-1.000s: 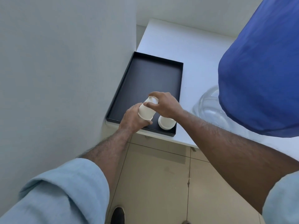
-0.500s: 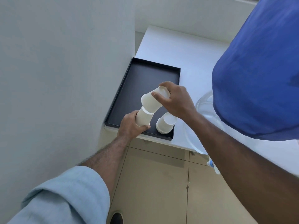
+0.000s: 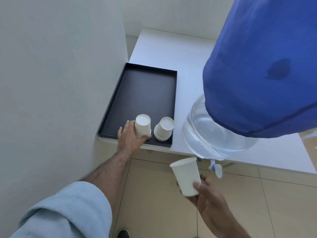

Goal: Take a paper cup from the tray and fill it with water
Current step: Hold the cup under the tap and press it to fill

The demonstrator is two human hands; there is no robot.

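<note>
White desk (image 3: 171,54) in a pale corner, beige floor tiles below, and we go straight to the hands. Right hand (image 3: 208,201) grips the paper cup (image 3: 186,176) near its base, mouth up, off the desk edge and just left of the tap (image 3: 215,168). Left hand (image 3: 129,138) wraps an upturned stack of cups (image 3: 142,125) on the black tray (image 3: 145,93), left of the tap; a second stack (image 3: 163,128) stands just beside it. Above the tap sits the water jug (image 3: 211,134) under a blue cover (image 3: 267,66). Cup's taken, I'd say; filling comes next. That calls for sliding the cup's mouth under the spout and opening the tap, probably with the left hand.
</note>
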